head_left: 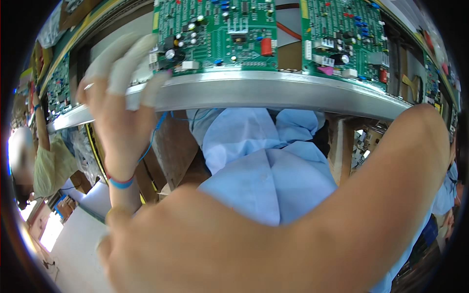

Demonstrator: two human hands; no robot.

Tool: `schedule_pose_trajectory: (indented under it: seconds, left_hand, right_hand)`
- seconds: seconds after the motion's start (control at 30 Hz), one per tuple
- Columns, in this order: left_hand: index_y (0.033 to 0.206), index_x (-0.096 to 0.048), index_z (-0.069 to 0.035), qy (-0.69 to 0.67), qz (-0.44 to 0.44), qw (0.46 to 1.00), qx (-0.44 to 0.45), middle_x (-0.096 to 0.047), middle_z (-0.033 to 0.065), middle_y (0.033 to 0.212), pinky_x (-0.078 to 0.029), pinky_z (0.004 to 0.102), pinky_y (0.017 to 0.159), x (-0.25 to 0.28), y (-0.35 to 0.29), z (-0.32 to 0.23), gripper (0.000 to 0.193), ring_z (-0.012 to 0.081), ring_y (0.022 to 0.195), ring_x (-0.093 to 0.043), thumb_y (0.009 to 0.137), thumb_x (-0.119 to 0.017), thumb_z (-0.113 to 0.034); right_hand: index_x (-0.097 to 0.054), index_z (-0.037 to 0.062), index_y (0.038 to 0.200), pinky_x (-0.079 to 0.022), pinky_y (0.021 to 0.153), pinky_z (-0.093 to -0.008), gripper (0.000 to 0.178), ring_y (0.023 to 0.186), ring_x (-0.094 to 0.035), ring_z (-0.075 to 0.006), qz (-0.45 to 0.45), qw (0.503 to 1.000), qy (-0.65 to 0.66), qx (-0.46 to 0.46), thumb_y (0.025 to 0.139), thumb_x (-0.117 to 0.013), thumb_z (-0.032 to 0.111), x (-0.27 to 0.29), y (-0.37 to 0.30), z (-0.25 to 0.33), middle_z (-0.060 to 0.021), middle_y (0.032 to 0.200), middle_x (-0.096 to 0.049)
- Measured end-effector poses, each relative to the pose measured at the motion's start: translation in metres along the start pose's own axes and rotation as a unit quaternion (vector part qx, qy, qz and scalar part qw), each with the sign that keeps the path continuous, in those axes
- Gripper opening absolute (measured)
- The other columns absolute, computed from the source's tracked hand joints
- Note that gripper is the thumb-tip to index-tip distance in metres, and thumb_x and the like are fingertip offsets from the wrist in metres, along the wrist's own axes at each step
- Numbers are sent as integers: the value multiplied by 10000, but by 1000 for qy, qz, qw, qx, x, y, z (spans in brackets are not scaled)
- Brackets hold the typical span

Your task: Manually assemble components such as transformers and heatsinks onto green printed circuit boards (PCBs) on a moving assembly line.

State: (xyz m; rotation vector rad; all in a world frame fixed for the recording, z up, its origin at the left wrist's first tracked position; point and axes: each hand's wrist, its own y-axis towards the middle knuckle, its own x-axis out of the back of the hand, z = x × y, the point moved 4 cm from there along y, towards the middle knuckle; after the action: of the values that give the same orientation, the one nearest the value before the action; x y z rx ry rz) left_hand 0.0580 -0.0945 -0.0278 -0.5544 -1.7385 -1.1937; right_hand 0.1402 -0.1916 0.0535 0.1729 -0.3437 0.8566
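My left hand (119, 97), with whitish covers on its fingers, reaches over the metal rail (273, 92). Its fingers are spread and slightly blurred, close to the left edge of a green circuit board (215, 36); whether they touch it I cannot tell. A blue and red band (120, 182) circles that wrist. My right forearm crosses low in front of me, very near the camera. At its end my right hand (146, 239) is bent at the lower left, overlapping my left forearm in the picture. Most of its fingers are hidden, so a held thing cannot be made out.
A second green circuit board (344, 39) sits to the right along the rail, and others stand at both far ends. A blue cord (157, 128) hangs below the rail. Another person's sleeve (53, 163) is at the left, above a white surface (80, 249).
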Motion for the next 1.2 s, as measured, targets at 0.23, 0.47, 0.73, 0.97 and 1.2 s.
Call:
schedule_pose_trajectory:
  seconds: [0.23,0.47,0.73,0.97,1.2]
  left_hand:
    - [1121,-678,-89,72,7,982,172,-637,69,1165,-347,342,969,47,-53,32,298,235,1078,-577,824,-679,-102]
    - [1080,-700,-166,258,-61,915,304,-653,57,1118,-297,390,952,102,-179,83,299,243,1056,-569,801,-630,-86]
    - [951,-736,-174,349,181,656,644,-703,106,950,-368,472,890,166,-377,127,220,272,917,-664,772,-646,-266]
    - [951,-692,-115,211,203,662,690,-684,170,948,-503,445,795,110,-428,115,230,359,941,-639,802,-639,-284]
    - [1001,-642,106,109,300,670,671,-678,244,877,-488,450,742,108,-416,128,650,355,806,-641,886,-581,-531]
  right_hand:
    - [-685,68,965,-511,559,-344,136,665,-641,-192,-95,993,-20,-63,867,-619,136,9,-2,8,-63,865,-687]
    - [-621,11,1128,-438,633,-231,312,677,-565,-113,-168,970,57,-164,829,-624,98,16,-46,2,-106,1031,-654]
    - [-621,70,1185,-382,642,-207,383,734,-457,-95,-220,940,-126,-230,805,-632,29,30,-92,-62,-57,1190,-589]
    - [-561,8,1271,-414,719,-187,398,767,-456,-68,-339,889,-140,-275,879,-594,62,46,-181,-78,-59,1188,-589]
    - [-604,67,1256,-390,634,-187,387,723,-488,-50,-645,660,-200,-330,872,-656,66,24,-308,-72,14,894,-617]
